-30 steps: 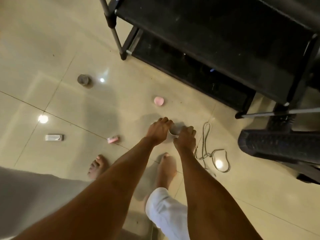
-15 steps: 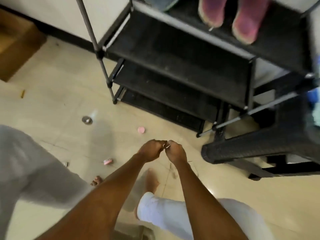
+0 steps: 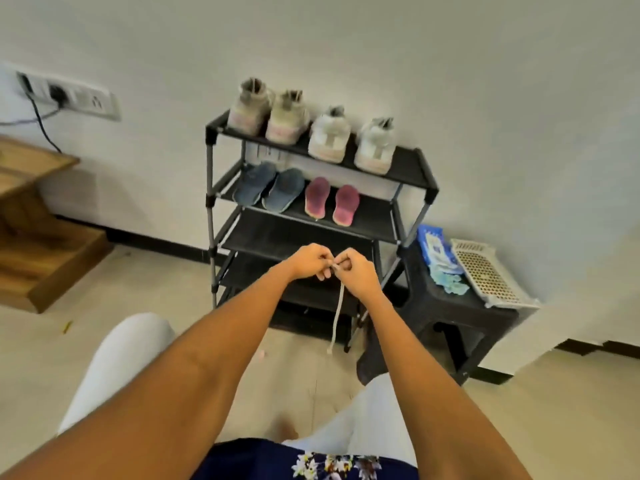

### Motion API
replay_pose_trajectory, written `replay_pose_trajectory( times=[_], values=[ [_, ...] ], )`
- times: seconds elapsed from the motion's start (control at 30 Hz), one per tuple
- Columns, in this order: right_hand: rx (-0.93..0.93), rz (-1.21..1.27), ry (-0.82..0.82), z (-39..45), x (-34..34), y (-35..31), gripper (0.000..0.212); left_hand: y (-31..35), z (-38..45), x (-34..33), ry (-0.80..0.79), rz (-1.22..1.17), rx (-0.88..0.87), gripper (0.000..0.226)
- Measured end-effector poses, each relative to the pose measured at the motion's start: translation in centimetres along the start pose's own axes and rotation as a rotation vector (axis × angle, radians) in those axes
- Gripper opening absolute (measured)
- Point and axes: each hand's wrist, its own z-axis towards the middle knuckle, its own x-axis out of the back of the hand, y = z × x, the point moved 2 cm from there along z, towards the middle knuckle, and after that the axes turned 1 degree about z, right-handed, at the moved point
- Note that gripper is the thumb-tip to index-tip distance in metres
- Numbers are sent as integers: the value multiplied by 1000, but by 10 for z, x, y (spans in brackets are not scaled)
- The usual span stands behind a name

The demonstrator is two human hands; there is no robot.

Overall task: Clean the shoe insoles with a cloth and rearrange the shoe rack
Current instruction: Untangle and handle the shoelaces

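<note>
Pale wall, beige tile floor (image 3: 519,410), black rack (image 3: 408,168) straight ahead.

Both my hands meet in front of the rack's middle shelves: left hand (image 3: 311,259) and right hand (image 3: 356,271) each have a pinching grip on a grey lace (image 3: 337,320), whose loose end hangs down. Sneakers (image 3: 311,128) fill the top shelf, insoles (image 3: 298,195) the second. A black stool (image 3: 446,306) beside the rack carries a blue pack (image 3: 433,249) and a tray (image 3: 485,275). Half a second ago I looked down at the floor and lower shelves; now the view has lifted to the whole rack and wall.
</note>
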Motion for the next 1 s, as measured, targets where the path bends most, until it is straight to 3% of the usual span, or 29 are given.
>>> replay_pose_trajectory(
  times=[0.13, 0.27, 0.4, 0.57, 0.67, 0.73, 0.87, 0.93, 1.0],
  values=[
    [103, 132, 150, -11, 42, -57, 12, 72, -31, 49, 117, -141, -136, 23],
    [101, 133, 181, -10, 78, -80, 5, 111, -44, 92, 267, -253, -169, 23],
    [211, 77, 199, -11, 106, -110, 10, 134, -54, 106, 95, -150, -111, 20],
    [286, -49, 258, -8, 116, -137, 18, 148, -57, 103, -71, -418, -48, 64],
    [299, -76, 276, -9, 113, -141, 18, 151, -61, 106, -27, -205, -16, 57],
    [313, -56, 280, -11, 112, -141, 18, 152, -59, 109, -40, -193, -31, 42],
    [326, 34, 188, -5, 106, -134, 21, 163, -50, 108, -35, -655, -186, 33],
    [317, 24, 93, -1, 101, -132, 27, 163, -42, 105, 75, -922, -247, 31],
    [317, -38, 18, 1, 96, -128, 31, 159, -31, 103, 202, -1008, -274, 28]
  ],
)
